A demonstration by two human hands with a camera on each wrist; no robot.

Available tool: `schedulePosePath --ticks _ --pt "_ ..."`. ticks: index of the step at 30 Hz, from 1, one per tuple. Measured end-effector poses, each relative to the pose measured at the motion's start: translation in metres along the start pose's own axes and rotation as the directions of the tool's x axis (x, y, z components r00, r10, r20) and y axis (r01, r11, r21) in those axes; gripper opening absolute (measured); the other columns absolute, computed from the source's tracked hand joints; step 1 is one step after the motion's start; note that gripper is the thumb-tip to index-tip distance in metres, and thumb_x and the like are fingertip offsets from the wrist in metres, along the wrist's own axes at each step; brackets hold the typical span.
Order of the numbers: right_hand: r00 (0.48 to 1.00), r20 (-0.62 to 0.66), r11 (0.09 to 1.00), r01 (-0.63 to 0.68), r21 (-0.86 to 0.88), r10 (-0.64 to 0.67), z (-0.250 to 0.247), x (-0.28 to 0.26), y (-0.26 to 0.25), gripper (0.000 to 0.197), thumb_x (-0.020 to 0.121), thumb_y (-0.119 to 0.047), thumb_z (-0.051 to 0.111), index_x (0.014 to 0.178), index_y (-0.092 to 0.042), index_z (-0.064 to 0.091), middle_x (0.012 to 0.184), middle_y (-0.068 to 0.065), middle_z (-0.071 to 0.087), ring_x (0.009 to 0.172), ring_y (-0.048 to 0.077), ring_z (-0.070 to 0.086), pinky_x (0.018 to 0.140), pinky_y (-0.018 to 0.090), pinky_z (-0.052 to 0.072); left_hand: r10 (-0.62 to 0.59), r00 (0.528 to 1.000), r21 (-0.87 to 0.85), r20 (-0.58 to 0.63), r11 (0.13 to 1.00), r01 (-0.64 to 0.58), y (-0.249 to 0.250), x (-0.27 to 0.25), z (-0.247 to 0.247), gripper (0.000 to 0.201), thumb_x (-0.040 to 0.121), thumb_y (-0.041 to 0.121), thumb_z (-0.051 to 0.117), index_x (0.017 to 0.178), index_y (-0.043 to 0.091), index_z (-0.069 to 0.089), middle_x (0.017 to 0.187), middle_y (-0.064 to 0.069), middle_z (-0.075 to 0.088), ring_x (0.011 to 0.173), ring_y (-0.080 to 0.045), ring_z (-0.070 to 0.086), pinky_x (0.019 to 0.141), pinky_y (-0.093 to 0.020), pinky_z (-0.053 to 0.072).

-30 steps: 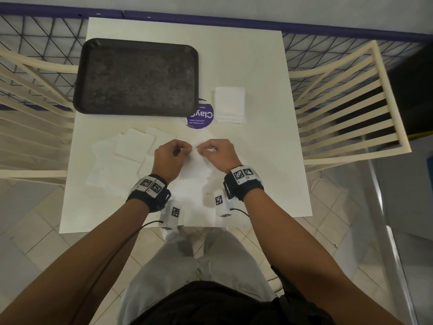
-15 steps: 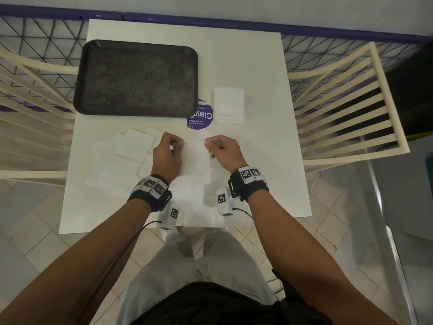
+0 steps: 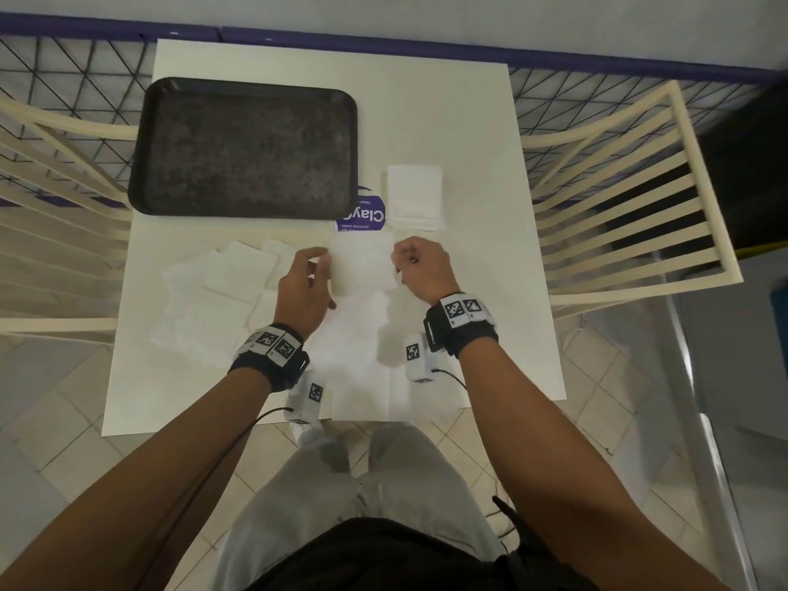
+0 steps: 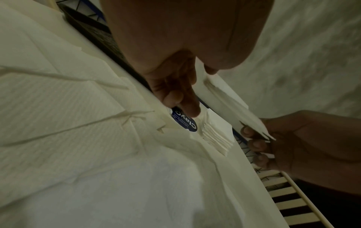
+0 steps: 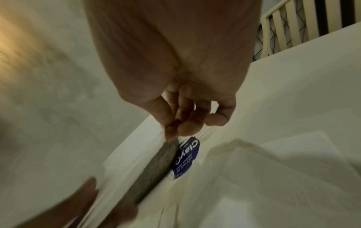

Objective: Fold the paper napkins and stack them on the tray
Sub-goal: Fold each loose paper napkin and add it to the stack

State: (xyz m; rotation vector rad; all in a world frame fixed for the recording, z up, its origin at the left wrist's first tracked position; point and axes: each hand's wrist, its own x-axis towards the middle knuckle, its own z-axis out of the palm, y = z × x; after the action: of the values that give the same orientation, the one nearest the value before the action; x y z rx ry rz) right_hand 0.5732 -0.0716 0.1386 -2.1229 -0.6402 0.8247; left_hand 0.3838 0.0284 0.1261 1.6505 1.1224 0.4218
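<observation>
A folded white paper napkin (image 3: 361, 266) is held above the white table (image 3: 469, 142) between both hands: its left edge is pinched by the left hand (image 3: 305, 287), its right edge by the curled fingers of the right hand (image 3: 422, 266). The black tray (image 3: 247, 147) lies at the table's far left with nothing on it. A stack of folded napkins (image 3: 413, 197) sits right of the tray, beside a round blue sticker (image 3: 362, 217). Unfolded napkins (image 3: 213, 292) are spread over the table's near left.
</observation>
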Motion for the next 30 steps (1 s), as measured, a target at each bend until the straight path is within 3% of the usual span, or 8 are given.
schedulePosePath --ticks 2,5,9,14,19,23,26,30 --pt "0.998 -0.065 0.999 0.005 -0.032 -0.007 -0.014 0.018 -0.004 0.011 0.092 -0.015 0.062 0.096 -0.020 0.072 0.088 0.000 0.072 0.081 0.016 0.066 0.079 0.024 0.051 -0.012 0.996 0.059 0.090 0.998 0.007 -0.007 0.000 0.002 0.023 0.108 0.033 0.049 0.118 0.019 0.063 0.091 0.005 0.073 0.059 -0.018 0.069 0.060 -0.026 0.057" --pt "0.990 -0.137 0.997 0.005 -0.077 -0.016 -0.036 0.048 -0.011 0.015 0.094 -0.013 0.059 0.100 -0.019 0.072 0.097 0.001 0.073 0.087 0.015 0.065 0.075 0.011 0.042 -0.055 0.983 0.097 0.177 0.995 0.038 -0.019 -0.002 0.005 0.018 0.107 0.027 0.050 0.110 0.019 0.066 0.086 0.005 0.076 0.060 -0.020 0.070 0.066 -0.031 0.058" --pt "0.977 -0.215 0.993 -0.039 -0.113 0.014 -0.055 0.087 -0.013 0.021 0.095 -0.013 0.056 0.107 -0.013 0.073 0.105 0.006 0.073 0.089 0.016 0.063 0.070 0.005 0.034 -0.124 0.970 0.087 0.207 0.990 0.108 -0.027 -0.005 0.008 0.017 0.106 0.022 0.051 0.106 0.020 0.068 0.086 0.003 0.077 0.066 -0.026 0.071 0.062 -0.022 0.054" --pt "0.965 -0.259 0.985 -0.088 -0.150 0.046 -0.063 0.119 -0.007 0.018 0.096 -0.013 0.057 0.105 -0.012 0.073 0.104 0.008 0.074 0.092 0.020 0.065 0.066 0.006 0.032 -0.175 0.964 0.095 0.199 0.983 0.159 -0.032 -0.001 0.011 0.017 0.106 0.022 0.051 0.106 0.021 0.068 0.087 0.003 0.077 0.066 -0.024 0.071 0.067 -0.024 0.052" --pt "0.958 -0.277 0.981 -0.121 -0.149 0.077 -0.063 0.136 -0.001 0.018 0.095 -0.012 0.058 0.104 -0.013 0.073 0.102 0.009 0.074 0.086 0.016 0.062 0.063 0.009 0.033 -0.187 0.964 0.117 0.187 0.979 0.167 -0.033 0.005 0.011 0.018 0.106 0.020 0.051 0.109 0.017 0.068 0.090 0.000 0.076 0.071 -0.025 0.071 0.055 -0.012 0.046" --pt "0.962 -0.265 0.979 -0.118 -0.166 0.071 -0.058 0.141 0.002 0.015 0.094 -0.013 0.057 0.098 -0.018 0.071 0.099 0.004 0.073 0.097 0.023 0.067 0.066 0.014 0.035 -0.184 0.964 0.121 0.191 0.979 0.163 -0.035 0.009 0.013 0.017 0.105 0.018 0.052 0.108 0.015 0.069 0.089 0.000 0.076 0.070 -0.024 0.071 0.062 -0.020 0.050" --pt "0.962 -0.263 0.974 -0.132 -0.183 0.081 -0.057 0.144 0.005 0.013 0.094 -0.018 0.057 0.099 -0.023 0.067 0.104 0.001 0.072 0.105 0.022 0.060 0.072 0.022 0.035 -0.182 0.965 0.127 0.189 0.979 0.160 -0.035 0.010 0.015 0.018 0.105 0.017 0.051 0.107 0.016 0.069 0.088 0.001 0.076 0.069 -0.023 0.070 0.066 -0.025 0.052" --pt "0.940 -0.317 0.979 -0.172 -0.114 0.128 -0.058 0.137 0.009 0.018 0.094 -0.024 0.061 0.111 -0.022 0.064 0.102 0.004 0.070 0.083 0.010 0.046 0.076 0.026 0.041 -0.181 0.966 0.127 0.184 0.979 0.159 -0.034 0.009 0.017 0.018 0.105 0.015 0.052 0.107 0.016 0.069 0.088 0.001 0.075 0.072 -0.024 0.071 0.070 -0.030 0.058"
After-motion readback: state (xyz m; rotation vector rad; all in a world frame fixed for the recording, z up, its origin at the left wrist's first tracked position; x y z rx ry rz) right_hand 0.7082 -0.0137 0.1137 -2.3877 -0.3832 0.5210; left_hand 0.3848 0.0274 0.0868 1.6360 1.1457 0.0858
